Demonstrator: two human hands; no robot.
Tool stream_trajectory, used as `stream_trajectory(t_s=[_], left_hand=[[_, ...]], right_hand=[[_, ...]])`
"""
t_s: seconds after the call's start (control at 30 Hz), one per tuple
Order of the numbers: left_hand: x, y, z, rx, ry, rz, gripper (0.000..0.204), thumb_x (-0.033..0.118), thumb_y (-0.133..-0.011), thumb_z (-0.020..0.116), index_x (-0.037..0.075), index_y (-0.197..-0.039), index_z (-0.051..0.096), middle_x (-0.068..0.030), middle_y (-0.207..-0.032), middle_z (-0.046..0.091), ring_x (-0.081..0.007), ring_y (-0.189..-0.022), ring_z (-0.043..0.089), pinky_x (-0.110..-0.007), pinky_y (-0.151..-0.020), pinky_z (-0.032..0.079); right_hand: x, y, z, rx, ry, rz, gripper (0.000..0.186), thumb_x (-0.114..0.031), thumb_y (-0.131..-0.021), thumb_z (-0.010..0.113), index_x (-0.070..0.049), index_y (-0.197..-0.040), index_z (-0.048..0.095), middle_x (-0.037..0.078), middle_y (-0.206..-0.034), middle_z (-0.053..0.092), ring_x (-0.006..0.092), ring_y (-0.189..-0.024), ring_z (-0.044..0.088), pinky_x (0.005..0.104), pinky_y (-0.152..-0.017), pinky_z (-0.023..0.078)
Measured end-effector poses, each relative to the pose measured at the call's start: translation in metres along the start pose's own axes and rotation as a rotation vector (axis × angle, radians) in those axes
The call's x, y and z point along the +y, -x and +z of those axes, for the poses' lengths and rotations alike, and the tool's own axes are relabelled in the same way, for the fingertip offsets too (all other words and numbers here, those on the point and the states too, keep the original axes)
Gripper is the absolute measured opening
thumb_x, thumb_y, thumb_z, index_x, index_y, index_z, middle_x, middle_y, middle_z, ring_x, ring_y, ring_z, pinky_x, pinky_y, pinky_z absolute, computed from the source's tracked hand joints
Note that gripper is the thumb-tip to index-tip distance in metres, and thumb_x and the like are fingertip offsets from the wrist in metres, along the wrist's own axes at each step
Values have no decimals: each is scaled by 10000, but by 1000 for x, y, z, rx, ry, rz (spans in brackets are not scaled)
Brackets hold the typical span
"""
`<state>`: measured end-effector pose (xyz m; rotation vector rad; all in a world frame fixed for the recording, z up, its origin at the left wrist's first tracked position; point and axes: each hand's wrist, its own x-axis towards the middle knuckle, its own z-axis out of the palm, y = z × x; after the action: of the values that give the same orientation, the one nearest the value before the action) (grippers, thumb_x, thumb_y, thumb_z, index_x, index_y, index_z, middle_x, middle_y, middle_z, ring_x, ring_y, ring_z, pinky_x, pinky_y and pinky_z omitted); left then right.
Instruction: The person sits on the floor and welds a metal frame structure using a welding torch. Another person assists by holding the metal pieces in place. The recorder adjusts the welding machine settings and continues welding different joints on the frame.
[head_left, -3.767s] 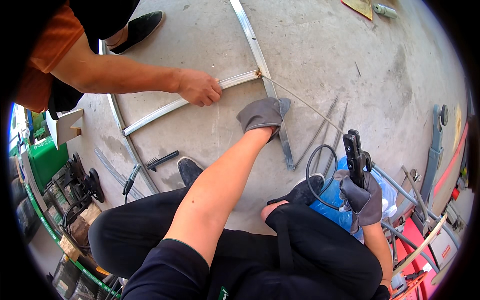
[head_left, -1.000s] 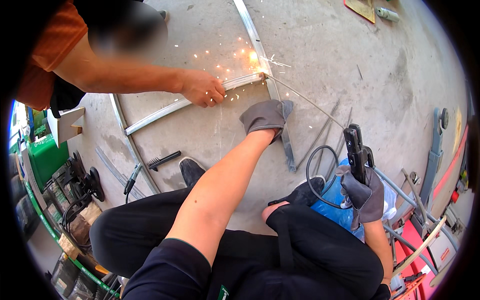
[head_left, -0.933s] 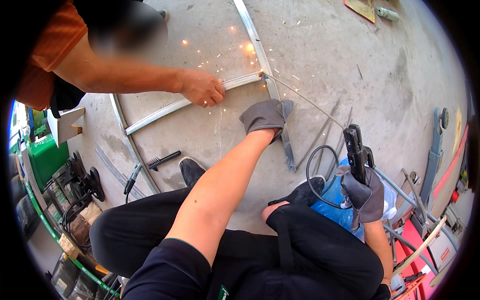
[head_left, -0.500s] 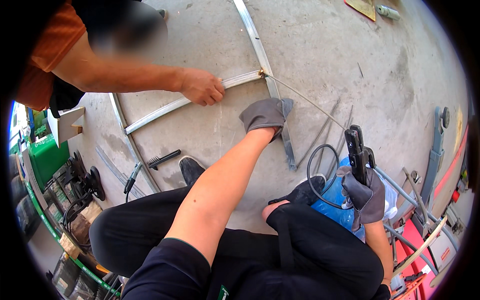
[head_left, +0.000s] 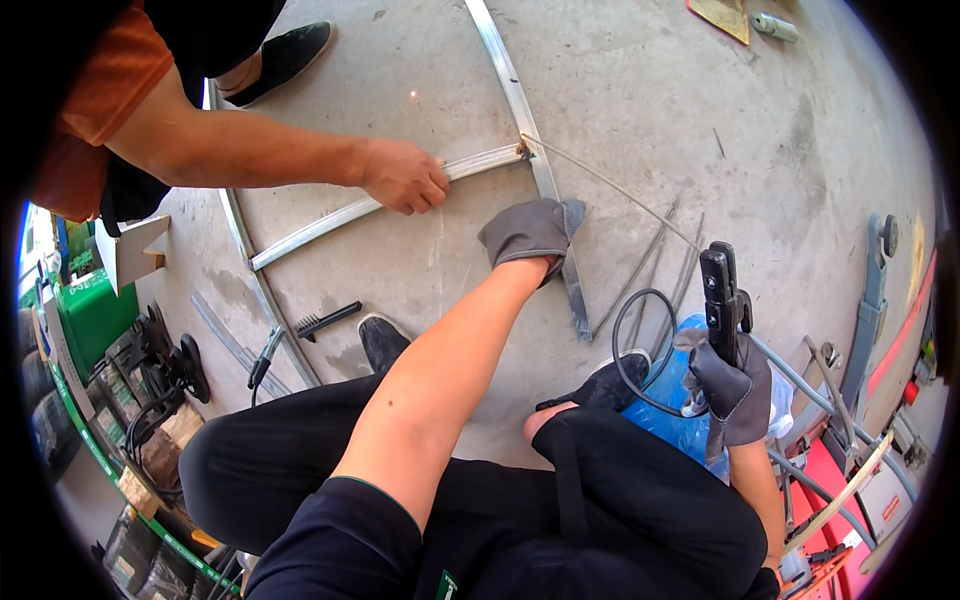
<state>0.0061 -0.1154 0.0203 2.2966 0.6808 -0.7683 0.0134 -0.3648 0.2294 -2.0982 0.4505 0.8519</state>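
Note:
My left hand (head_left: 528,232), in a grey work glove, is closed around the lower part of a long silvery metal bar (head_left: 505,75) on the floor. My right hand (head_left: 735,395), gloved too, grips a black welding electrode holder (head_left: 718,290). From its jaws a thin welding rod (head_left: 610,192) slants up and left. Its tip is at the joint where a crossbar (head_left: 325,225) meets the long bar. On the crossbar, left of that joint, rests a co-worker's bare hand (head_left: 405,177). The crossbar's other end meets a second long bar (head_left: 262,285).
Several loose rods (head_left: 650,265) lie right of my left hand, near a looped black cable (head_left: 625,345) and blue plastic (head_left: 690,430). A wire brush (head_left: 328,318) and a clamp (head_left: 265,357) are on the left. A green bin (head_left: 95,315) stands far left.
The electrode holder has risen slightly, and the rod's tip has shifted a little up at the joint. A spark shows above the crossbar. The co-worker's dark shoe has come into view at upper left.

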Motion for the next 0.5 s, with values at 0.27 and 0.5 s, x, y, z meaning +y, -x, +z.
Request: stream_trajectory(t_s=[0.27,0.5], left_hand=[[-2,2,1,30,12,17,492,466,-1014,490,102,-1062,817,-201,-1094,777,-407,-1037,744,-520,-840,553],[4,4,-5,3,22,-9,468,461,-1019,503,118,-1066,819,-198,-1093,779,-403,-1027,749,-510,-832,562]], right_hand=[[-5,-3,6,2,49,55,179,-159,-908,768,-8,-1000,794,3,-751,716,50,-624,608,243,-571,483],[-2,-4,7,15,19,37,175,-154,-913,752,-11,-1006,791,2,-759,719,47,-629,608,236,-569,476]])
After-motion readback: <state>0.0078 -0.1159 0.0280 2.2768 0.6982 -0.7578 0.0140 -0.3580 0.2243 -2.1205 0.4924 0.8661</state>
